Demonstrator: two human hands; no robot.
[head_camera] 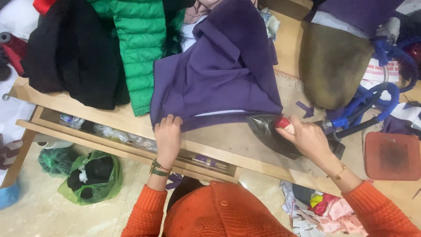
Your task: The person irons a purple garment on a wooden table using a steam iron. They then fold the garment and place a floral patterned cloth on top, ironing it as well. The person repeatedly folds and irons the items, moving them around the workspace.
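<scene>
A purple garment (219, 74) lies spread on a wooden ironing table (131, 123). My left hand (168, 136) presses flat on the garment's near hem, fingers together, a green watch on the wrist. My right hand (307, 138) grips the handle of a dark steam iron (267, 131), whose pointed tip rests against the right end of the same hem. A red knob (284, 123) on the iron shows under my thumb. Both arms wear orange knitted sleeves.
A green puffer jacket (140, 48) and black clothes (74, 57) lie on the left. A brown padded pressing form (333, 66) and blue hose (372, 96) sit at right, with a red iron rest (392, 156). Green bags (94, 175) and scraps (324, 208) lie on the floor.
</scene>
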